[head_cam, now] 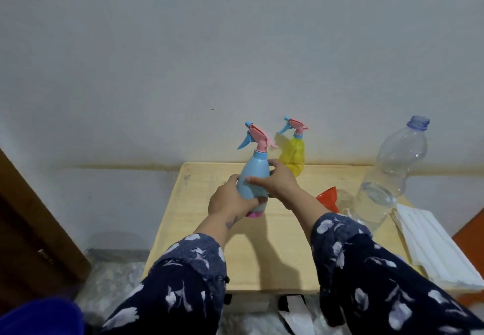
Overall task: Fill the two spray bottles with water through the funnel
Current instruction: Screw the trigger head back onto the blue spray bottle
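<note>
A light blue spray bottle [256, 175] with a pink and blue trigger head stands at the middle of the wooden table [262, 256]. My left hand [230, 201] wraps its lower left side and my right hand [277, 181] grips its right side. Behind it, near the wall, stands a yellow spray bottle [294, 155] with its trigger head on. An orange funnel [328, 198] lies on its side to the right of my right forearm. Next to the funnel stands a large clear plastic water bottle [390, 177], uncapped and partly filled with water.
A stack of white folded paper tissues [432, 245] lies at the table's right edge. A brown wooden door or cabinet [34, 230] is at the left. The wall runs right behind the table. Bags lie on the floor below the table's front edge.
</note>
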`<state>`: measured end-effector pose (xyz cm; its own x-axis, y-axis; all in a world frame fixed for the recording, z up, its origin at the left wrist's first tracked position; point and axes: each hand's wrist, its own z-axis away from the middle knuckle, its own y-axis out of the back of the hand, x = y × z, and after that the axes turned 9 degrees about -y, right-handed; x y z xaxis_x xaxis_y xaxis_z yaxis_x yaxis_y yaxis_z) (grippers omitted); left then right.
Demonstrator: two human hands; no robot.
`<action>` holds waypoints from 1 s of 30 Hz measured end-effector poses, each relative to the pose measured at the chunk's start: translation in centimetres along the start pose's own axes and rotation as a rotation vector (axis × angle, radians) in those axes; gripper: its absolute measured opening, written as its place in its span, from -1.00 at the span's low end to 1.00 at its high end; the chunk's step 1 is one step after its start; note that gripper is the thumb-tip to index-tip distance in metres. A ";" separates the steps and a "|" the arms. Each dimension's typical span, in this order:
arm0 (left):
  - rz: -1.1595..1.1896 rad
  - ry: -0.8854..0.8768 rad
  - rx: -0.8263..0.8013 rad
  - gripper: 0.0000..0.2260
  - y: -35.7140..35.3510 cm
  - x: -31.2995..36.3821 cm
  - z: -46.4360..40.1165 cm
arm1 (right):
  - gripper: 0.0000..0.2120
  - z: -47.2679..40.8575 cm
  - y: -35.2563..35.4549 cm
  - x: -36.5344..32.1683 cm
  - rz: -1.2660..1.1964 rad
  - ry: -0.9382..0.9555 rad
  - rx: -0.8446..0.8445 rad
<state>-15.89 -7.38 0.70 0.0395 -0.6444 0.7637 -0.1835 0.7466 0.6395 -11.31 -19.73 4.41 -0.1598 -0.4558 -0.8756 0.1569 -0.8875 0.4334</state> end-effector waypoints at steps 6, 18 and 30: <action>0.204 -0.025 0.018 -0.28 -2.0 -1.5 -5.4 | -0.29 -5.6 0.3 0.6 -0.105 0.066 0.043; 0.485 0.053 0.147 -0.31 -7.2 -6.9 -18.6 | -0.41 -20.1 -2.8 2.5 -0.163 0.136 0.061; 0.447 -0.050 0.206 -0.35 -7.8 -11.5 -21.7 | -0.40 -24.9 -6.7 4.3 -0.187 0.208 -0.002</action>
<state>6.38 -2.19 -11.12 -0.1335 -0.2793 0.9509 -0.3625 0.9067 0.2154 11.28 -14.07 -7.55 0.0172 -0.2602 -0.9654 0.1453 -0.9546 0.2599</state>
